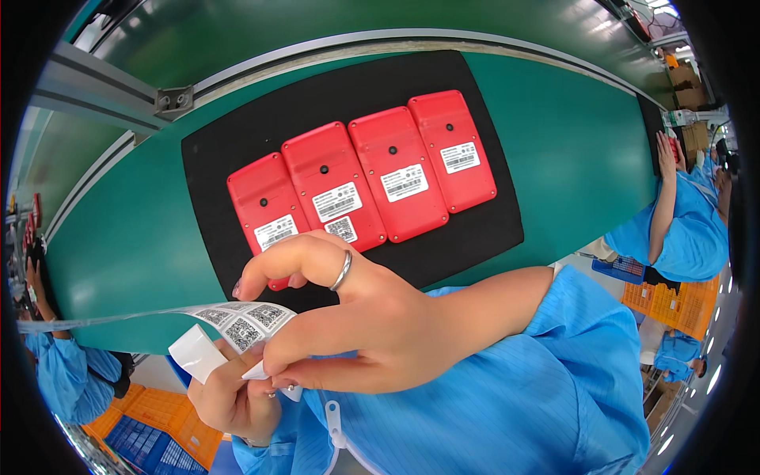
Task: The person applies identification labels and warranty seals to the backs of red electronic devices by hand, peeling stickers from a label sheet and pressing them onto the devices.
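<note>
A strip of QR-code labels on white backing is before the wearer's blue smock, held by both hands: the left hand has its fingers closed on it from below, and the right hand pinches its edge by the thumb, a ringed finger arched above. Beyond, four red device cases lie in a slanting row on a black mat, each bearing a white printed label, the second from left also a square QR-code sticker. The mat rests on a green counter; at right, a co-worker in blue sits near orange crates
</note>
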Motion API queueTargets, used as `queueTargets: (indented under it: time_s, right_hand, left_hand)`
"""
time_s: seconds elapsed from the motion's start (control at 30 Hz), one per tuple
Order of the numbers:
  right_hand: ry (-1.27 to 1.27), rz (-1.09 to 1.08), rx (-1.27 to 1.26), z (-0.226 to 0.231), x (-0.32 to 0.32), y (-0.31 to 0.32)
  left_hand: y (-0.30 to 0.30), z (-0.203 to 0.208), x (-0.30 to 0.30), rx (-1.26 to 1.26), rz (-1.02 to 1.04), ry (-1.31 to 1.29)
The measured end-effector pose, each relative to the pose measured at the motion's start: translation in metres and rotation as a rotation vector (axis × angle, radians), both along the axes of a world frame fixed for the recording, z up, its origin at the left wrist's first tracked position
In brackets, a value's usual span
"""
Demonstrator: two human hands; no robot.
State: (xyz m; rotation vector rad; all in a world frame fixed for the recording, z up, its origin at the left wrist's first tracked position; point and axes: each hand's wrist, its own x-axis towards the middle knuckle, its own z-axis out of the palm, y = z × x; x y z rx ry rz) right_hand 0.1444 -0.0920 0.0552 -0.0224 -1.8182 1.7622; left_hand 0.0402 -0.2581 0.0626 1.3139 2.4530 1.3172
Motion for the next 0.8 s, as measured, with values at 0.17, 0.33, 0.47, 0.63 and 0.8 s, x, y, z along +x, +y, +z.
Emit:
queueTargets:
  time_s: [0.17, 0.33, 0.47, 0.63, 0.8]
  right_hand:
    - [-0.061, -0.033, -0.089, 0.002, 0.009, 0.004]
    - [0.051, -0.087, 0.043, 0.001, 0.017, 0.014]
    - [-0.011, -0.113, 0.042, 0.013, 0.031, 0.038]
    - [-0.285, -0.201, -0.075, -0.001, 0.057, 0.066]
    - [-0.669, -0.246, -0.319, 0.002, 0.071, 0.075]
  left_hand:
    - [0.009, -0.002, 0.003, -0.022, -0.046, 0.112]
    - [0.022, 0.003, 0.004, -0.011, -0.17, 0.034]
    - [0.025, -0.001, 0.005, 0.016, 0.018, -0.003]
    - [0.025, 0.001, 0.002, 0.024, 0.114, -0.055]
    - [0.025, -0.001, -0.001, 0.061, 0.184, -0.088]
